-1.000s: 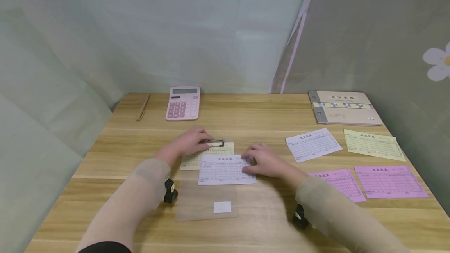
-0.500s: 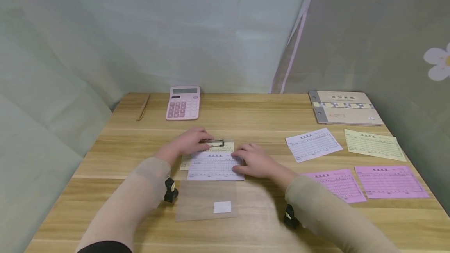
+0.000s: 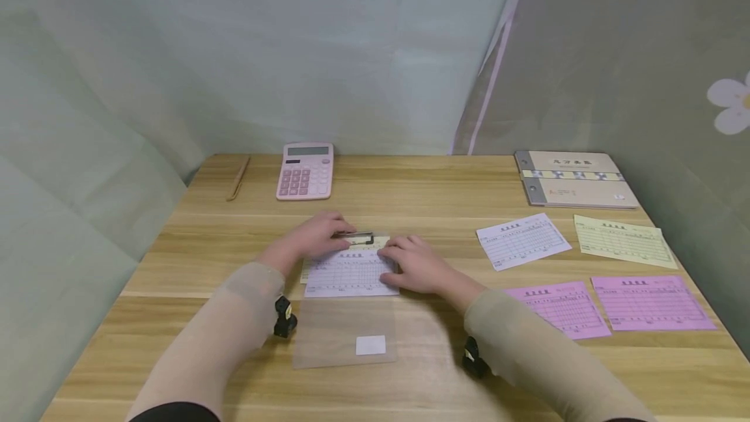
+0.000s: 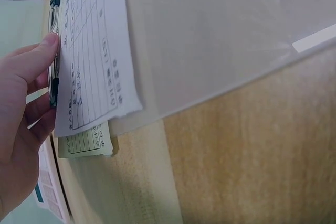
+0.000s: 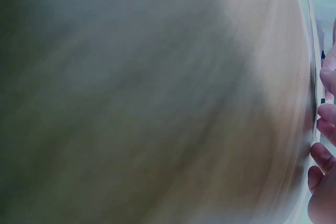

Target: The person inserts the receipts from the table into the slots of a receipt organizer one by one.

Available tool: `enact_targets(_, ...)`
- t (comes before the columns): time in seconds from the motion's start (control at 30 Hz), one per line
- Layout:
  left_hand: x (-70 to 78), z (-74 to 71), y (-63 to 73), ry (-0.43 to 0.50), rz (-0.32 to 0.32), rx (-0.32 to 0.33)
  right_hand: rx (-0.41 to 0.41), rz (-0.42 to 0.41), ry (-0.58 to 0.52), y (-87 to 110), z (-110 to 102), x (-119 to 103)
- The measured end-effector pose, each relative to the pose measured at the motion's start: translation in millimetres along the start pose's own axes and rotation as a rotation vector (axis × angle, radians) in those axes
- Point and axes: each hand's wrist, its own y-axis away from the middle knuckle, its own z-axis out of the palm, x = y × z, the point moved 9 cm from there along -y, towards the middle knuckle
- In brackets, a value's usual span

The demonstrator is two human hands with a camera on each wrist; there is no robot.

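Observation:
A clear clipboard point(image 3: 346, 334) lies on the wooden table. My left hand point(image 3: 318, 235) grips its metal clip point(image 4: 53, 56), the thumb on the near side and the fingers curled behind. Yellow printed slips point(image 4: 86, 142) lie at the clip end. Over them is a white printed slip point(image 3: 346, 277), its upper edge just below the clip, leaving a strip of yellow showing. My right hand point(image 3: 418, 266) pinches the white slip by its right edge. In the right wrist view, only fingertips point(image 5: 322, 158) of that hand show at the frame's edge.
To the right lie a loose white slip point(image 3: 523, 241), a yellow slip point(image 3: 624, 243) and two pink slips point(image 3: 650, 303). Behind them sits a bound ledger point(image 3: 574, 181). A pink calculator point(image 3: 305, 172) and a thin brown stick-like object point(image 3: 238, 179) rest at the back left.
My right hand has slid the white slip left and slightly away from me, over the yellow slips and toward the clip. The left hand has stayed at the clip.

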Motion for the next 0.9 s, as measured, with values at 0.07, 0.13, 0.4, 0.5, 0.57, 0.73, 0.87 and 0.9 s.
enact_targets(0.07, 0.6, -0.2, -0.2, -0.003, -0.004, -0.003, -0.001, 0.000, 0.010, -1.2, 0.4, 0.1)
enact_targets(0.13, 0.9, 0.3, -0.8, -0.006, -0.010, -0.010, -0.004, 0.003, 0.019, -1.9, 1.2, 0.7)
enact_targets(0.4, -1.3, 2.4, -3.1, -0.032, -0.018, -0.013, 0.012, -0.003, -0.020, 0.7, 0.5, 2.5)
enact_targets(0.5, -4.1, 1.7, -2.2, -0.030, -0.042, -0.003, 0.029, -0.015, -0.032, 1.3, -0.3, 2.7)
enact_targets(0.57, -5.8, 1.3, -1.6, -0.022, -0.063, 0.000, 0.038, -0.021, -0.032, 1.2, -0.3, 3.2)
enact_targets(0.73, -8.7, 2.4, -4.6, -0.013, -0.085, -0.013, 0.043, -0.022, -0.037, 1.2, 0.8, 4.7)
enact_targets(0.87, -8.8, 2.2, -8.0, -0.024, -0.075, -0.016, 0.050, -0.021, -0.036, 0.7, 0.2, 4.0)
enact_targets(0.9, -8.5, 2.1, -8.7, -0.029, -0.070, -0.014, 0.057, -0.023, -0.037, 0.7, -0.3, 3.6)
